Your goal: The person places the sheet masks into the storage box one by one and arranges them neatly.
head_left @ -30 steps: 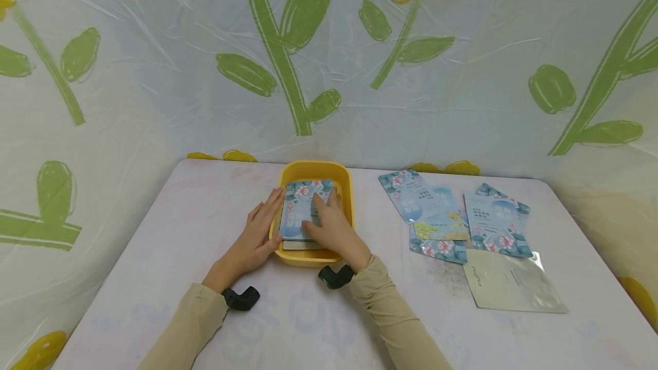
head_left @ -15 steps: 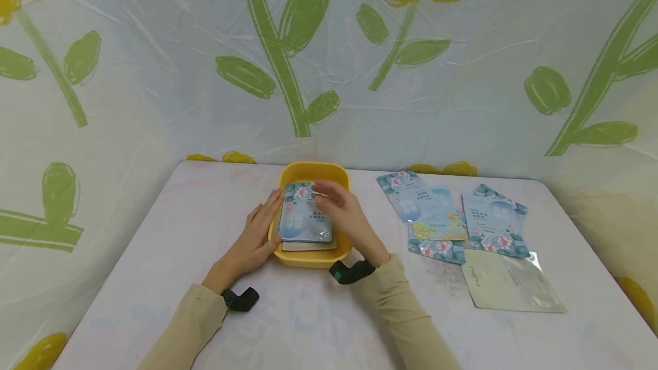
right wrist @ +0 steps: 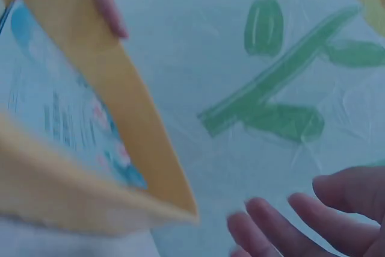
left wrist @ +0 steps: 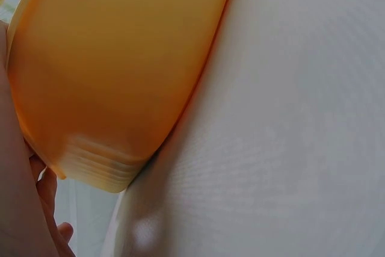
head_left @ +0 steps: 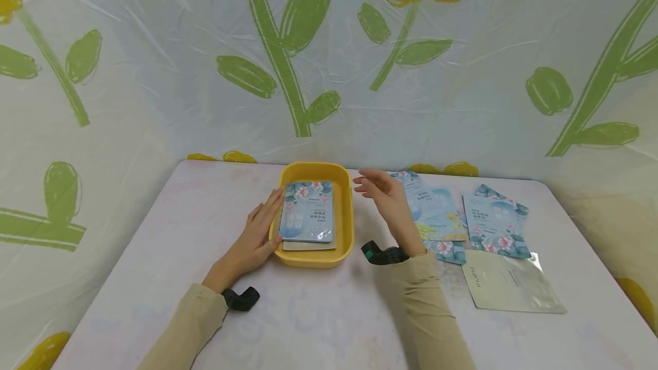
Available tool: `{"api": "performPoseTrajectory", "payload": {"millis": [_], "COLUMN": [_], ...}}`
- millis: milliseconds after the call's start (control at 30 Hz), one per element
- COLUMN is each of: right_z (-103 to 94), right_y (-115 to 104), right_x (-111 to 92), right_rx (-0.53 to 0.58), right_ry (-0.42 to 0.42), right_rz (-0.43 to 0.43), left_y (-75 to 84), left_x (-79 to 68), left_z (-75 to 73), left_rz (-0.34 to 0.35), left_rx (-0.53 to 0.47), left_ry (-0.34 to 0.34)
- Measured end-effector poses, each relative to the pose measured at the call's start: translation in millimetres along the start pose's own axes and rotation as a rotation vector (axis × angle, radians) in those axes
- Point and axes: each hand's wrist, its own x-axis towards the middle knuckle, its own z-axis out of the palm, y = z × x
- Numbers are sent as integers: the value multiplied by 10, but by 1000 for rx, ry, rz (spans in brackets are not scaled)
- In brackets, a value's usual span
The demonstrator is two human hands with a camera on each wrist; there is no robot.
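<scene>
A yellow plastic basket [head_left: 321,262] stands at the table's middle, towards the back. Inside it lies a flat blue floral sachet [head_left: 308,213], like a face-mask packet, on top of a pale packet [head_left: 308,246]. My left hand [head_left: 259,236] rests along the basket's left rim, its fingers straight. My right hand [head_left: 389,201] hovers empty to the right of the basket, apart from it, with loosely bent fingers. In the right wrist view its fingertips [right wrist: 258,209] hold nothing. Behind that hand are more blue sachets [head_left: 439,198], partly hidden by it.
Further right, another blue floral sachet [head_left: 496,224] overlaps a second one [head_left: 521,208]. A larger silvery packet [head_left: 511,281] marked PMPM lies nearer the table's front. Floral cloth [head_left: 180,73] surrounds the white table [head_left: 288,330] at the back and sides.
My right hand has lifted off the sachet in the basket and moved right, over the table, carrying nothing. My left hand has stayed on the basket's rim.
</scene>
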Motion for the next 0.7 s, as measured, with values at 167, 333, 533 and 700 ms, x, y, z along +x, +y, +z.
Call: {"api": "performPoseTrajectory", "payload": {"millis": [167, 333, 533, 700], "right_z": [-159, -322, -505, -593], "right_y": [148, 363, 572, 615], "right_x": [23, 1, -41, -71], "right_rx": [-176, -326, -348, -471], "right_ry": [260, 531, 652, 590], "right_rz": [-55, -73, -48, 128], "left_y": [-16, -15, -14, -3], "left_x": [3, 8, 5, 8], "left_z": [9, 18, 13, 11], "left_rz": [6, -2, -3, -2], "left_rx": [1, 1, 3, -12], "left_ry": [7, -2, -3, -1]}}
